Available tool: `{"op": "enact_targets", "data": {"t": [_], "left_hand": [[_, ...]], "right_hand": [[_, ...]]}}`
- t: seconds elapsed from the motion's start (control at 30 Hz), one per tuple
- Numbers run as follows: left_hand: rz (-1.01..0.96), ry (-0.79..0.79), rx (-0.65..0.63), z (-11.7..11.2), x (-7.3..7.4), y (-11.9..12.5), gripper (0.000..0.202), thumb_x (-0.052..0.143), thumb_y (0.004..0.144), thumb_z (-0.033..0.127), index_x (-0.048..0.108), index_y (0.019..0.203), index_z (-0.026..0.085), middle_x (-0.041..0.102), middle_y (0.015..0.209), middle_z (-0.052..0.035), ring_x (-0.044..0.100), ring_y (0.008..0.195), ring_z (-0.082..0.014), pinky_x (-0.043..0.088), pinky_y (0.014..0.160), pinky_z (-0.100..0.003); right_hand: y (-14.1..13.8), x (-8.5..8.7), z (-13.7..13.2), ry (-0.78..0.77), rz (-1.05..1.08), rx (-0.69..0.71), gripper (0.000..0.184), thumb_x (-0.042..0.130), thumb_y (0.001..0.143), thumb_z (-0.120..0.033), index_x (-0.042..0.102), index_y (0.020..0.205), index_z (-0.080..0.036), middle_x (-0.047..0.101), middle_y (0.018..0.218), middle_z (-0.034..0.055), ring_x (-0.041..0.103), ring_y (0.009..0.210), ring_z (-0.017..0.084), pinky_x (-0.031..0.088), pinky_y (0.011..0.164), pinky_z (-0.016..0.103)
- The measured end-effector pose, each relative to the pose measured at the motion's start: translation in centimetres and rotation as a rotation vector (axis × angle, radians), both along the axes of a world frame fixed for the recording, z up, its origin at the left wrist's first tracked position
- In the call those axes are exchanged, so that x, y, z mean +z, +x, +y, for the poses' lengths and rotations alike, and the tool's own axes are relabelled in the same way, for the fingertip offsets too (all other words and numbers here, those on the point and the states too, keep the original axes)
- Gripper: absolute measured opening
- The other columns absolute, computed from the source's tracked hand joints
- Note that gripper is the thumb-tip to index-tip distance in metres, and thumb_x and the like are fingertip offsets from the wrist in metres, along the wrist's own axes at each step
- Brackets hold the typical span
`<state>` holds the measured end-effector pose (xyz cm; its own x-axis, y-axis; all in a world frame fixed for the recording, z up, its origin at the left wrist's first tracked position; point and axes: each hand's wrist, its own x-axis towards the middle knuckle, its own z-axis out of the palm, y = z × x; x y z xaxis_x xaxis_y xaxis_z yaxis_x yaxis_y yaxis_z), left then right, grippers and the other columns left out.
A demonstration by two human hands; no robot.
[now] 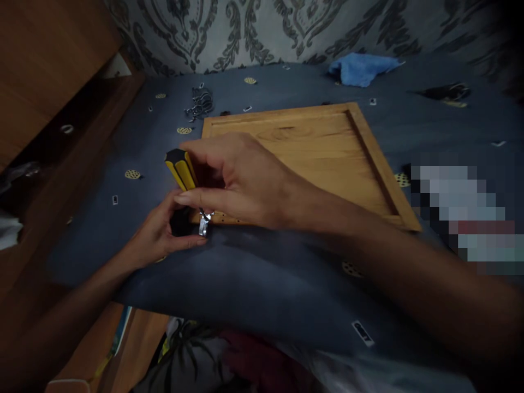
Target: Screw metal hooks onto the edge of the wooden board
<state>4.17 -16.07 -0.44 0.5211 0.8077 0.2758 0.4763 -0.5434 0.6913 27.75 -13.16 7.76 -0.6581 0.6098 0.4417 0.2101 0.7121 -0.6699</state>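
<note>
My right hand (245,180) is closed round a screwdriver (182,172) with a yellow and black handle, which stands tilted. Its tip is hidden behind my fingers. Below it, my left hand (159,229) pinches a small shiny metal fitting (203,225) between thumb and fingers, at the near left corner of a wooden panel (303,147). The panel has a raised frame and lies flat on the dark blue bedspread (262,278). Small dark holes show along its near edge beside the fitting. Whether the fitting is fastened to the wood I cannot tell.
Dark metal rings or hooks (200,102) lie in a heap beyond the panel. A blue cloth (364,69) and a black object (446,91) sit farther back. Wooden furniture (49,65) stands at the left. A blurred-out patch covers something at the right.
</note>
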Motion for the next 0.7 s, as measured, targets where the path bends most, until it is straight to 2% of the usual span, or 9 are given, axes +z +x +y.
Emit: {"op": "enact_targets", "data": {"t": [0.07, 0.13, 0.2, 0.27, 0.4, 0.5, 0.7], "left_hand": [[0.002, 0.01, 0.012, 0.0, -0.1, 0.0, 0.061, 0.081, 0.083, 0.062, 0.06, 0.125, 0.023, 0.071, 0.121, -0.0086, 0.071, 0.114, -0.0306, 0.06, 0.1, -0.05], [-0.003, -0.01, 0.011, -0.2, -0.1, 0.0, 0.064, 0.08, 0.083, 0.063, 0.057, 0.13, 0.025, 0.073, 0.122, -0.0075, 0.072, 0.113, -0.0296, 0.061, 0.099, -0.048], [-0.007, -0.062, 0.014, -0.3, 0.1, 0.1, 0.067, 0.082, 0.083, 0.06, 0.053, 0.134, 0.027, 0.075, 0.118, -0.0061, 0.073, 0.112, -0.0289, 0.061, 0.099, -0.047], [-0.008, -0.109, 0.021, -0.4, 0.3, 0.2, 0.07, 0.084, 0.082, 0.056, 0.051, 0.136, 0.027, 0.076, 0.117, -0.0062, 0.073, 0.114, -0.0296, 0.059, 0.103, -0.047], [-0.026, -0.105, 0.016, -0.4, 0.5, 0.3, 0.068, 0.085, 0.081, 0.056, 0.054, 0.133, 0.026, 0.075, 0.116, -0.0061, 0.073, 0.113, -0.0294, 0.059, 0.103, -0.047], [-0.04, -0.092, 0.008, -0.3, 0.6, 0.4, 0.064, 0.085, 0.081, 0.056, 0.056, 0.13, 0.026, 0.074, 0.113, -0.0051, 0.073, 0.109, -0.0279, 0.06, 0.101, -0.047], [-0.027, -0.077, 0.004, -0.2, 0.6, 0.5, 0.063, 0.083, 0.082, 0.059, 0.056, 0.128, 0.027, 0.074, 0.113, -0.0047, 0.072, 0.111, -0.0282, 0.058, 0.104, -0.048]], "right_hand": [[-0.3, -0.4, -0.3, 0.024, 0.033, -0.072, 0.031, 0.071, 0.097, -0.026, 0.047, 0.079, -0.02, 0.057, 0.083, -0.0057, 0.054, 0.079, 0.011, 0.043, 0.078, 0.026], [-0.4, -0.3, -0.8, 0.041, 0.106, -0.16, 0.028, 0.069, 0.099, -0.027, 0.048, 0.082, -0.021, 0.055, 0.082, -0.0064, 0.053, 0.075, 0.01, 0.044, 0.076, 0.026], [-0.4, 0.1, -1.2, 0.053, 0.209, -0.247, 0.02, 0.062, 0.103, -0.027, 0.05, 0.088, -0.022, 0.054, 0.083, -0.006, 0.055, 0.076, 0.011, 0.046, 0.075, 0.025], [-0.1, 0.7, -1.3, 0.084, 0.259, -0.313, 0.019, 0.061, 0.102, -0.029, 0.05, 0.089, -0.023, 0.051, 0.082, -0.006, 0.055, 0.076, 0.011, 0.047, 0.072, 0.024], [0.0, 0.9, -1.1, 0.082, 0.182, -0.279, 0.029, 0.069, 0.098, -0.026, 0.044, 0.083, -0.024, 0.049, 0.078, -0.0075, 0.053, 0.073, 0.011, 0.045, 0.074, 0.026], [-0.2, 0.2, -0.8, 0.079, 0.089, -0.267, 0.032, 0.068, 0.099, -0.024, 0.041, 0.08, -0.023, 0.05, 0.076, -0.008, 0.052, 0.073, 0.011, 0.041, 0.075, 0.028], [-0.5, -1.0, -0.6, 0.096, 0.047, -0.231, 0.032, 0.064, 0.1, -0.028, 0.038, 0.081, -0.024, 0.053, 0.08, -0.0055, 0.052, 0.076, 0.013, 0.035, 0.072, 0.028]]}}
